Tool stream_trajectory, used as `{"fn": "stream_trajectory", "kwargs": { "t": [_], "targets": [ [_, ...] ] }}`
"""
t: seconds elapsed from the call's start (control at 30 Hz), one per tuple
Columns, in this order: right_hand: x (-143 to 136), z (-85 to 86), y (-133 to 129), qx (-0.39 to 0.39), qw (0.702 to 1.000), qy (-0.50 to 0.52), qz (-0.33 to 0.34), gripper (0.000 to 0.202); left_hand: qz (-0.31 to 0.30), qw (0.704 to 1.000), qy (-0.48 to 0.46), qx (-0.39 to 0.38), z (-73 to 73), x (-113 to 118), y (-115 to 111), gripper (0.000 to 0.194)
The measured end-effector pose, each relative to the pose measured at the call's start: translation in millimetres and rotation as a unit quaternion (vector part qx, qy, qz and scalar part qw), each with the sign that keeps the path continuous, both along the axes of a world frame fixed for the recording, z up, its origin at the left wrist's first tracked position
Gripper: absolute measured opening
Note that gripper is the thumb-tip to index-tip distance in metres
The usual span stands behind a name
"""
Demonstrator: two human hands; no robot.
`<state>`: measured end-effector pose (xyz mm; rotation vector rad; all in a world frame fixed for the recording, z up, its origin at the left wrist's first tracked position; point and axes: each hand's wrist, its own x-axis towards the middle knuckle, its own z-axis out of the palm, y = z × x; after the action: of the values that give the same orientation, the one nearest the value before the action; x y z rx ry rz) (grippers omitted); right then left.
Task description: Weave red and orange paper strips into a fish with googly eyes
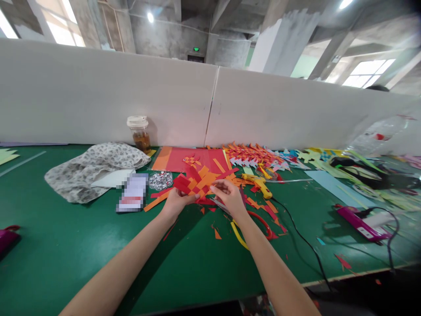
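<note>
A woven piece of red and orange paper strips (200,179) is held up between my two hands over the green table. My left hand (179,202) pinches its lower left edge, thumb toward the middle. At its right edge, the thumb and fingers of my right hand (227,194) are closed on the paper. Loose orange and red strips (157,201) lie beside my left hand. Scissors with red and yellow handles (241,237) lie partly under my right forearm. A yellow glue gun (259,184) rests right of my right hand.
On the green table (184,272) stand or lie a lidded cup (140,134), a patterned cloth (88,169), a phone (133,193), a bag of small eyes (161,180), finished woven fish (256,156), paper scraps and a purple power strip (362,224) with black cables. A white partition (131,87) rises behind.
</note>
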<state>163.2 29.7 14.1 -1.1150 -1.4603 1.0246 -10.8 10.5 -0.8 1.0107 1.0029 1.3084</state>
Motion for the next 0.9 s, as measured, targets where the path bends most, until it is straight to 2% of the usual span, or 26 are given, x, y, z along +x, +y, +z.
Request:
{"fn": "stream_trajectory", "kwargs": {
  "t": [0.1,0.3,0.43,0.57,0.67,0.8,0.9],
  "targets": [
    [-1.0,0.7,0.8,-0.015,1.0,0.02,-0.014,0.031,0.009,1.0,-0.006,-0.002,0.0,0.4,0.3,0.044],
    [-3.3,-3.5,0.5,-0.005,0.999,-0.022,0.047,0.029,-0.019,0.999,-0.031,-0.002,-1.9,1.1,1.5,0.05],
    [-1.9,-4.9,1.8,0.003,0.999,-0.005,0.039,0.035,-0.022,0.999,-0.027,-0.016,-2.9,1.1,1.6,0.053],
    [-2.3,-4.5,1.6,-0.017,0.998,0.002,0.056,0.033,-0.031,0.999,-0.026,-0.003,-3.2,1.1,0.5,0.052],
    [-3.3,-4.8,0.8,-0.028,0.998,0.022,0.042,0.035,-0.033,0.999,-0.022,0.001,-2.6,1.7,-0.1,0.051],
    [-2.5,-6.5,1.5,-0.02,0.998,0.004,0.061,0.031,-0.031,0.999,-0.018,0.002,-0.3,2.8,-1.2,0.052],
    [-1.4,-6.9,1.8,-0.009,0.999,-0.008,0.051,0.031,-0.031,0.999,-0.015,-0.001,1.8,2.9,-2.7,0.05]
  ]
}}
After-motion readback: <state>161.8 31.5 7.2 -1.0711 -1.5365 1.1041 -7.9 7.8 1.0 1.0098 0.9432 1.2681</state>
